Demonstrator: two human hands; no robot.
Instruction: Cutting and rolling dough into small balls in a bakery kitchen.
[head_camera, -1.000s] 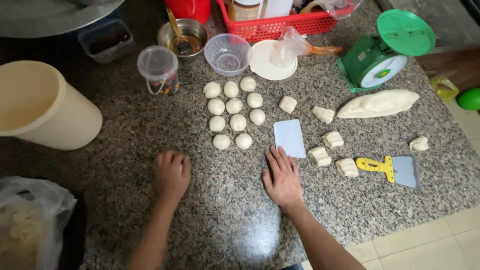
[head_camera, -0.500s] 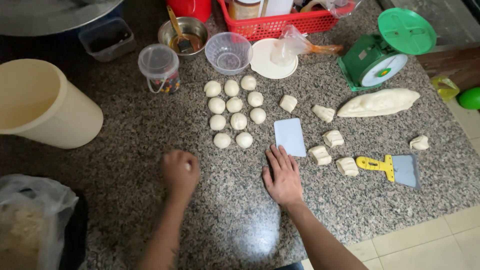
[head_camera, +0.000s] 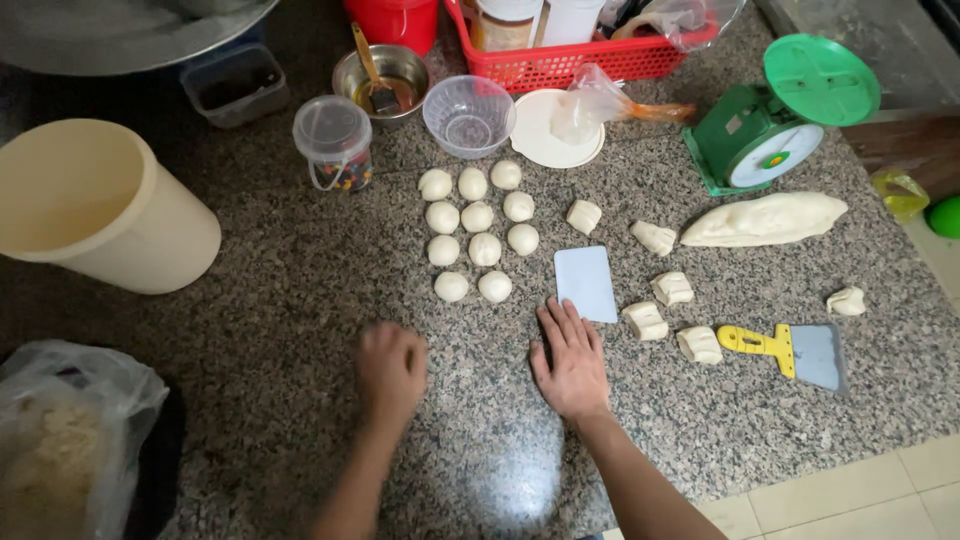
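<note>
Left hand (head_camera: 392, 365), blurred, lay cupped on the granite counter (head_camera: 280, 300), finger state untellable, dough hidden if under it; right hand (head_camera: 570, 350) lay flat, fingers together, rolled dough balls (head_camera: 478, 232) at its eleven o'clock, probably soft, light, best cupped from above.

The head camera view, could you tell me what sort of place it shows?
Probably a kitchen or small bakery worktop: a speckled granite counter holds rows of dough balls, a large dough lump, a green weighing scale and a yellow-handled scraper.
</note>
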